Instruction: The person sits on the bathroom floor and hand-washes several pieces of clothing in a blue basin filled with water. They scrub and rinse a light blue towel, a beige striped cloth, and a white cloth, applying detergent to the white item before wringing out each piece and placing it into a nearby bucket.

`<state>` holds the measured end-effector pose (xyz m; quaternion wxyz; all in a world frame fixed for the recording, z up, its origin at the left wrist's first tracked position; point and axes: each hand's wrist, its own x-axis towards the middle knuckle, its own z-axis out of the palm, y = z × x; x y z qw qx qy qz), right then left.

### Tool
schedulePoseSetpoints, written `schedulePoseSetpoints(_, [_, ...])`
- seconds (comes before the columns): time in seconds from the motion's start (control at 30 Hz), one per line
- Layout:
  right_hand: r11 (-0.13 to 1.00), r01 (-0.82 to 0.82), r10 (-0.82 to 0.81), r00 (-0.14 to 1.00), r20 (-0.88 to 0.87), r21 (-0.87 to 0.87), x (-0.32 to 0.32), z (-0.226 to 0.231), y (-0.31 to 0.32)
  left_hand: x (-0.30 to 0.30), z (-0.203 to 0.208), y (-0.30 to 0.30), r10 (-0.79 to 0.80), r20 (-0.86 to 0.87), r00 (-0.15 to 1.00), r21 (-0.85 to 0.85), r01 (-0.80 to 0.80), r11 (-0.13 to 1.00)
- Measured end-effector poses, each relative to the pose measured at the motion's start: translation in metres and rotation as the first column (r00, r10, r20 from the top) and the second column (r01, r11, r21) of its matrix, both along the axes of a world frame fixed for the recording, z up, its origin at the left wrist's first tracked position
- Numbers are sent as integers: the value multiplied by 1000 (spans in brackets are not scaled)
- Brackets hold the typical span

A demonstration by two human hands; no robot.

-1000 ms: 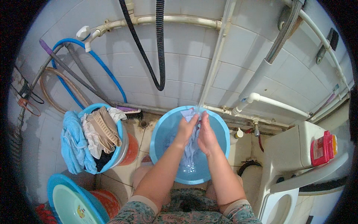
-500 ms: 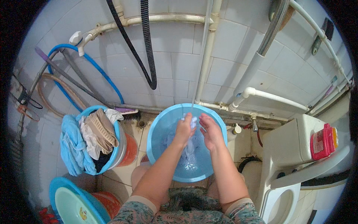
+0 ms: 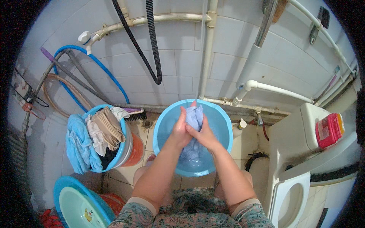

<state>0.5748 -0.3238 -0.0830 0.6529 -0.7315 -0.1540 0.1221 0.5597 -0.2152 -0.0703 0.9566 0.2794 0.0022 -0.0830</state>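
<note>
A light blue basin (image 3: 162,133) stands on the floor in front of me, holding some water. Above it, my left hand (image 3: 181,131) and my right hand (image 3: 205,134) are close together, closed around a pale lavender-blue wet cloth (image 3: 194,116). Part of that cloth bunches up between the thumbs, and the rest hangs down into the water. A thin stream of water (image 3: 198,81) falls from above onto the cloth and fingers. Most of the fingertips are hidden behind the cloth; what kind of garment it is, I cannot tell.
At left, a blue basin of clothes (image 3: 121,152) sits on an orange-and-white bucket (image 3: 136,150). Nearer are stacked basins (image 3: 70,197). A white pump bottle (image 3: 237,129) stands right of my basin; farther right is a toilet (image 3: 279,152) with a red container (image 3: 328,131) on its tank.
My right hand was apart and spread; it has moved in against the left and closed on the cloth. The cloth is lifted higher and spread more between both hands.
</note>
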Motion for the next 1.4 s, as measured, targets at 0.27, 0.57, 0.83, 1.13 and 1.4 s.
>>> schedulePoseSetpoints(0.27, [922,373,-348,916,201,-107,-22,-2,-10,-20,0,3,28,-20,999,-273,-33,961])
schedulePoseSetpoints(0.57, [969,89,-2,935,354,-229,-44,7,-6,-30,6,3,-26,-50,998,-148,18,989])
schedulePoseSetpoints(0.83, [989,107,-90,983,160,-100,-25,-7,-14,-23,-4,4,-22,55,998,-250,35,968])
schedulePoseSetpoints(1.13, [879,351,-143,841,-522,324,-1,-3,-37,-9,8,32,176,-48,983,-287,-183,940])
schedulePoseSetpoints(1.4, [560,449,-93,869,-486,696,25,37,-91,-16,39,88,322,66,944,-319,-286,903])
